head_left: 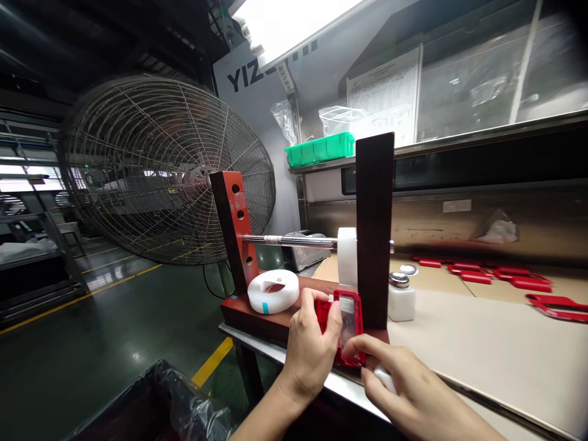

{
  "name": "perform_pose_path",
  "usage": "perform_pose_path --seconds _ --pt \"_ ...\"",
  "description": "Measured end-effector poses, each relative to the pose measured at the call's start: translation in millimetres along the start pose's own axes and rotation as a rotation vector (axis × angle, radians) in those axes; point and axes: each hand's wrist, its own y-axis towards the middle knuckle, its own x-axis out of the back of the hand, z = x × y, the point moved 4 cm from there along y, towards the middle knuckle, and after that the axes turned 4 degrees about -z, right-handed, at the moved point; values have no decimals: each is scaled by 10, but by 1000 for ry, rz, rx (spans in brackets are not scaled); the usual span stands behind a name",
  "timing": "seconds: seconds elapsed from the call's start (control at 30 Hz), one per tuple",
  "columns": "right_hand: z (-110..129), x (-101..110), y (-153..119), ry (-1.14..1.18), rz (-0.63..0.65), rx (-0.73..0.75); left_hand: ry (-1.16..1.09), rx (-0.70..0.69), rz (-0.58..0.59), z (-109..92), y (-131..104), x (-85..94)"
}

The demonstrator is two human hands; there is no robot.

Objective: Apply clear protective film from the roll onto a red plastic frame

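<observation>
Lower centre: red case [351,323], pinched by the left hand's [310,343] fingers; right hand's [404,380] fingers touch it, curled round a white piece [384,377] | right of centre: white bottle [401,306], contents hidden | upper centre: green bin [321,150], clear bag [340,116] above its rim, inside or behind I can't tell

Dark capital letters starting "YIZ" [250,75] stand on the grey panel [257,113] behind the fan [169,171]; the bright lamp [298,24] covers the middle of the word, and only the lower parts of its last letters show, too cut off to name. A narrow strip [285,78] below the lamp bears what look like Chinese characters, too small to read surely. Print on the posted sheet [386,92], the white label [457,206] on the metal backboard [413,229] and the loose white roll [273,300] is illegible.
</observation>
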Motion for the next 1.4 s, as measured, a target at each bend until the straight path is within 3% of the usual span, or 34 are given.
perform_pose_path --seconds 0.53,0.87,1.0,1.1,1.23,1.3,1.4 --pt "13 -24 29 -15 82 -37 18 -43 -22 25 -18 -13" --pt "-186 -91 -33 -558 58 209 24 -34 -26 35 -23 -9" --pt "-193 -100 -26 -616 34 258 15 -24 -27 38 -19 -1" --pt "-146 -43 -29 -637 -79 357 9 -15 -32 38 -16 2" --pt "-73 -1 -24 -850 -298 547 0 0 -28 22 -21 7" --pt "-42 -9 14 -933 -322 565 -3 0 -24 15 -25 13" --pt "6 -16 103 -1013 -235 476 -8 -9 -19 17 -28 22"
